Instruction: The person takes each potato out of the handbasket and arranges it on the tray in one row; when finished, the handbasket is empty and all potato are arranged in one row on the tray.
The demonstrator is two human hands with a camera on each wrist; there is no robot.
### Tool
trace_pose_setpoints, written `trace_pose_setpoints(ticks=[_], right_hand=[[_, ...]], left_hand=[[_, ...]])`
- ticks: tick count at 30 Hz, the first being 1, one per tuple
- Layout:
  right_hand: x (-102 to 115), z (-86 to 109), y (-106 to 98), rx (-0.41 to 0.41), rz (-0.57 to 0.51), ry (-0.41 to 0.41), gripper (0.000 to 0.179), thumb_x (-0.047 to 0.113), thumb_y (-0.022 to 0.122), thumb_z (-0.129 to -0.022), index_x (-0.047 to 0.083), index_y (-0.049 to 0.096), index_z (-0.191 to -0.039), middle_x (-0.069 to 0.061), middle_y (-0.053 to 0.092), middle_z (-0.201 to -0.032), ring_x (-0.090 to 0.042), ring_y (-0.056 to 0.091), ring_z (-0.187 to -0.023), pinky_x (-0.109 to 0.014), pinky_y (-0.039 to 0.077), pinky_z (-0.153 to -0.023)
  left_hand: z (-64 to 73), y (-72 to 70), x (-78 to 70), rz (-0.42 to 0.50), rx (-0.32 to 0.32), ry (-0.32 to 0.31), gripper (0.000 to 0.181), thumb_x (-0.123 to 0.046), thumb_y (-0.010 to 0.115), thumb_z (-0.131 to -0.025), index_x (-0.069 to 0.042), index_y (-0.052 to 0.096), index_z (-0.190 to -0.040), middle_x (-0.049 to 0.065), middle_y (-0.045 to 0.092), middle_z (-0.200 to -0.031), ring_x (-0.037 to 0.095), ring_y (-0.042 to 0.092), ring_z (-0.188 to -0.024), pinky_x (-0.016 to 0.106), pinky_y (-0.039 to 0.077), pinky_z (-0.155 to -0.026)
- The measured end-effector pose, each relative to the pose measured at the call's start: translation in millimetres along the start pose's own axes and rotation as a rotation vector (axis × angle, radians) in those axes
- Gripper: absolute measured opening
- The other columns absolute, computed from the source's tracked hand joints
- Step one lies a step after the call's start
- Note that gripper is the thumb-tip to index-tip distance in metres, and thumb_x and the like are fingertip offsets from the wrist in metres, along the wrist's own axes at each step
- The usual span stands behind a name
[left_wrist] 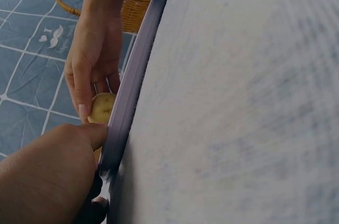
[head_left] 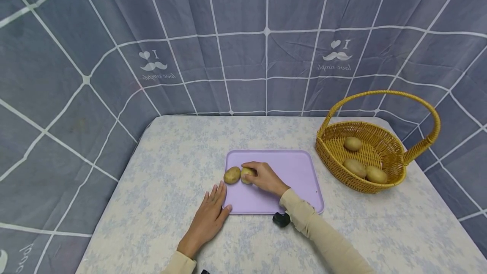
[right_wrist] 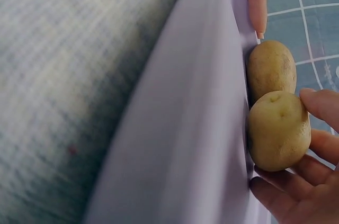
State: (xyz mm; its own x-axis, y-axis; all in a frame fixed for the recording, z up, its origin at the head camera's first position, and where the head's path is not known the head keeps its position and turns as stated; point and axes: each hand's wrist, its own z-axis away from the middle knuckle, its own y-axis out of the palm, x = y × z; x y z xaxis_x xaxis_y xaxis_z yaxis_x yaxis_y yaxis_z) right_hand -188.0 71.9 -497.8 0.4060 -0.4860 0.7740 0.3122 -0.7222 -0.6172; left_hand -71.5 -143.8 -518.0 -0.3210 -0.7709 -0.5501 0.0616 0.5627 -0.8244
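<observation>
A lilac tray (head_left: 289,172) lies on the table, with two potatoes side by side near its left edge. My right hand (head_left: 264,176) reaches over the tray and grips the right-hand potato (right_wrist: 279,131), thumb on one side and fingers round the other. Just left of it sits the other potato (head_left: 232,175), close against the held one in the right wrist view. My left hand (head_left: 209,212) rests at the tray's left rim, its fingers straight and the thumb by the near-left corner. In the left wrist view, that hand partly hides the potatoes.
To the right of the tray stands a wicker basket (head_left: 323,151) with a tall arched handle, holding three potatoes (head_left: 354,167). A small black object (head_left: 281,219) shows by my right cuff at the tray's near edge. Grey-blue checked curtains (head_left: 243,54) hang behind the table and at its sides.
</observation>
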Motion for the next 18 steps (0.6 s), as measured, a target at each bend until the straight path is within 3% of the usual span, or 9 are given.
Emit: trace_pose_setpoints(ticks=[9,18], right_hand=[[0.1,0.4,-1.6,0.027,0.018,-0.026,0.04,0.019,0.066,-0.091,0.0,0.061,-0.127,-0.014,0.062,-0.126,-0.026,0.056,-0.121,-0.04,0.045,-0.103],[1.1,1.0,-3.8,0.04,0.013,-0.023,0.04,0.018,0.065,-0.093,0.002,0.06,-0.129,-0.011,0.062,-0.128,-0.023,0.057,-0.12,-0.039,0.046,-0.101]], left_hand=[[0.9,-0.2,0.1,0.0,0.016,-0.009,0.064,-0.038,0.044,-0.102,-0.001,0.024,-0.15,0.009,0.018,-0.158,0.028,0.015,-0.146,0.05,0.01,-0.119],[0.8,0.4,0.2,-0.008,0.007,-0.001,0.064,-0.037,0.045,-0.102,0.0,0.025,-0.15,0.01,0.019,-0.158,0.029,0.016,-0.146,0.051,0.011,-0.118]])
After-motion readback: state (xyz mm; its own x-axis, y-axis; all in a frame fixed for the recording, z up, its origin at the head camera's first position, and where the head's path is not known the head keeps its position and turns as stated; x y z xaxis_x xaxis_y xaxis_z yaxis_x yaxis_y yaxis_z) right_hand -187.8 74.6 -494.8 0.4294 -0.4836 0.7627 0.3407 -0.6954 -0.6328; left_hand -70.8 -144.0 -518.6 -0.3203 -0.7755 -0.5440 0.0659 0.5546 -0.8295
